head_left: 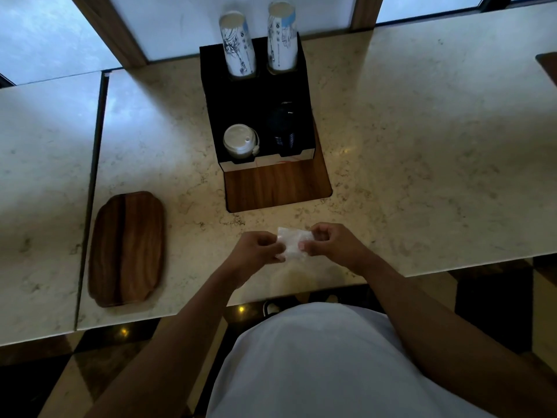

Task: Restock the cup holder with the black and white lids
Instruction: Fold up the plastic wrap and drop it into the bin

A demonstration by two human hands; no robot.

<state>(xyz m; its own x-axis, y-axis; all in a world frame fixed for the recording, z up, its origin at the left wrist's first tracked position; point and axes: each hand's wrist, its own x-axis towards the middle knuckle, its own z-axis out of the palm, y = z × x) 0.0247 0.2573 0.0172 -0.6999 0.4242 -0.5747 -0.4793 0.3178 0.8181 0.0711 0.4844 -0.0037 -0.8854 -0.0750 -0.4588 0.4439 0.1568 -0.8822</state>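
Head view is showing both hands, left hand [261, 247] and right hand [333, 242], pinching a crinkly clear plastic wrapper [294, 244] above the marble counter [422, 161]; white lids [240, 140] and black lids [283, 128] are sitting stacked in the black cup holder [241, 95].

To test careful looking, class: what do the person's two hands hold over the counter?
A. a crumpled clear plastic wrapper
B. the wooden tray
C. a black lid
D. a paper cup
A: the left hand and right hand both pinch the plastic wrapper between them, while the lids and cups sit in the holder and the tray lies apart.
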